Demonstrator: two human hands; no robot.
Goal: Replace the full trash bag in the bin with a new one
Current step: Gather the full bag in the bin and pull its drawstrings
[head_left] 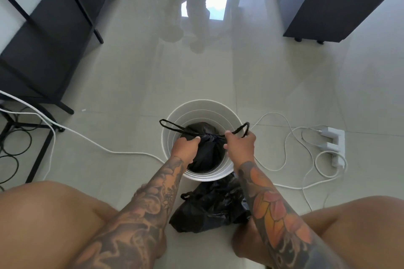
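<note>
Pinching the drawstrings of the full black plastic trash bag (205, 148), both hands (188, 145) (240, 143) tie it shut inside the round white bin (175, 113), not lifted out yet.

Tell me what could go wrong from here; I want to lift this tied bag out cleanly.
1. The black plastic trash bag sits deep in the round white bin; pulling on its thin drawstring loops, which the left hand and right hand pinch, might tear them.
2. The white charger cable lies beside the bin and could snag.
</note>
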